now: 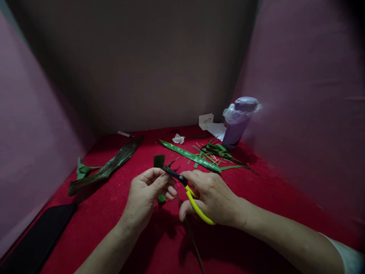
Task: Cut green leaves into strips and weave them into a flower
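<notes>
My left hand [149,192] pinches a piece of green leaf [159,161], which sticks up above the fingers and shows again below them. In my right hand [209,194] is a pair of scissors [196,207] with yellow handles and black blades. The blades reach left across my left fingertips, with their tips by the leaf's edge. A thin brownish strip [194,238] hangs down between the two hands; I cannot tell which hand has hold of it.
Red cloth [102,220] covers the table. On the left lie a long dark leaf [114,163], a folded leaf piece [82,168], a pen [125,134] and a black flat object [42,236]. Beyond my hands are a green leaf strip [189,155], cut leaf scraps [218,150], crumpled tissue [178,139] and a purple container [236,131].
</notes>
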A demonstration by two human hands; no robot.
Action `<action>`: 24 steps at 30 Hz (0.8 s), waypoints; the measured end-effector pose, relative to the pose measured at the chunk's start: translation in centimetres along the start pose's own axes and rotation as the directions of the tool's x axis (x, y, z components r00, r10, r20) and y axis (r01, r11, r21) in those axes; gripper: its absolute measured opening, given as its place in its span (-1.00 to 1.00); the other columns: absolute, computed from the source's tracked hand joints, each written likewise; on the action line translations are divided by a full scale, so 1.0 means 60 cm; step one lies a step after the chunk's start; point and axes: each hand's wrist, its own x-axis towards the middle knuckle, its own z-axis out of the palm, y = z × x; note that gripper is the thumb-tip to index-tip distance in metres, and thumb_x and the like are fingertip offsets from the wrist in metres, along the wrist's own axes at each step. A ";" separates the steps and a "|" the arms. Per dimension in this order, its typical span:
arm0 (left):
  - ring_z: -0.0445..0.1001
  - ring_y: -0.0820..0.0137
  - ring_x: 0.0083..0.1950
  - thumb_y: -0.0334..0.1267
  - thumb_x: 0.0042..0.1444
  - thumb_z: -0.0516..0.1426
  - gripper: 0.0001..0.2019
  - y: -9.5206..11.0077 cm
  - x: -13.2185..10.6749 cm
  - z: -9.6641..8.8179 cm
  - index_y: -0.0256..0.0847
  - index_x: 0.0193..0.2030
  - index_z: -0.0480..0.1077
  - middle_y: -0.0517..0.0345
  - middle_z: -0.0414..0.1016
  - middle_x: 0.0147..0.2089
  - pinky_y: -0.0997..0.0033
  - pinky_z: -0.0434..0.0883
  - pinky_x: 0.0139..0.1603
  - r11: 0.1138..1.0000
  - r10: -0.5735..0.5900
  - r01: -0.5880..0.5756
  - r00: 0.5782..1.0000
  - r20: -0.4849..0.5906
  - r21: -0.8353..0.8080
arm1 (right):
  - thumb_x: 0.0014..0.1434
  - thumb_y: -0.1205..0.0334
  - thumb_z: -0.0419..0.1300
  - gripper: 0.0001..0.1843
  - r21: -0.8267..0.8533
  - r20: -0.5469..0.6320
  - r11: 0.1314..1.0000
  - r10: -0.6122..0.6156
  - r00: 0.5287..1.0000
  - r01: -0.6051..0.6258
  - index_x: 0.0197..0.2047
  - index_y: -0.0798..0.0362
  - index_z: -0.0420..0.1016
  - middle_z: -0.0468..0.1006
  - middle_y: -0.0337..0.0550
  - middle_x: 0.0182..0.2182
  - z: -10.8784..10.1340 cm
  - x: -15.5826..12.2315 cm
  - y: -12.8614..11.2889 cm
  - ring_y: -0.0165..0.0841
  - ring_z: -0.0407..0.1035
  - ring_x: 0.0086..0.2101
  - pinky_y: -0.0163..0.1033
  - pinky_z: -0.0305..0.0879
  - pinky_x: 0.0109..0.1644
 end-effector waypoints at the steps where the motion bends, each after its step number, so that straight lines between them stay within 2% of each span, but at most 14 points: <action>1: 0.47 0.46 -0.55 -0.32 0.00 0.22 -0.91 0.000 0.000 0.000 -0.31 -0.43 0.44 0.13 0.51 -0.51 0.52 0.40 -0.53 1.000 0.002 -0.002 1.000 0.007 0.003 | -0.08 -0.40 0.06 -0.34 -0.002 -0.002 1.000 -0.008 1.000 0.008 -0.30 0.10 0.36 0.36 -0.18 -0.50 0.000 0.000 0.000 -0.41 0.21 -0.52 -0.32 0.11 -0.43; 9: 0.47 0.45 -0.54 -0.31 0.00 0.22 -0.91 -0.004 -0.002 0.002 -0.30 -0.40 0.45 0.12 0.53 -0.48 0.49 0.42 -0.52 1.000 -0.006 0.006 1.000 0.023 -0.014 | -0.07 -0.39 0.05 -0.31 0.026 -0.019 0.999 -0.024 1.000 0.024 -0.30 0.14 0.38 0.38 -0.17 -0.53 0.003 0.000 0.001 -0.39 0.24 -0.53 -0.31 0.11 -0.43; 19: 0.49 0.44 -0.53 -0.33 0.00 0.21 -0.92 -0.005 -0.002 0.004 -0.31 -0.41 0.43 0.13 0.53 -0.50 0.50 0.44 -0.49 0.999 -0.017 0.017 1.000 0.014 -0.030 | 0.00 -0.32 0.08 -0.41 0.021 -0.058 0.999 -0.037 0.998 0.038 -0.36 0.13 0.34 0.40 -0.17 -0.56 0.009 -0.003 0.003 -0.40 0.26 -0.56 -0.32 0.12 -0.45; 24: 0.53 0.39 -0.49 -0.33 -0.01 0.22 -0.93 -0.013 -0.005 0.002 -0.28 -0.37 0.45 0.12 0.56 -0.46 0.43 0.48 -0.40 1.000 0.027 -0.027 1.000 -0.004 0.016 | 0.02 -0.31 0.07 -0.44 0.031 -0.057 0.999 -0.032 0.998 0.034 -0.38 0.11 0.34 0.42 -0.14 -0.55 0.012 -0.002 0.002 -0.38 0.31 -0.53 -0.32 0.17 -0.43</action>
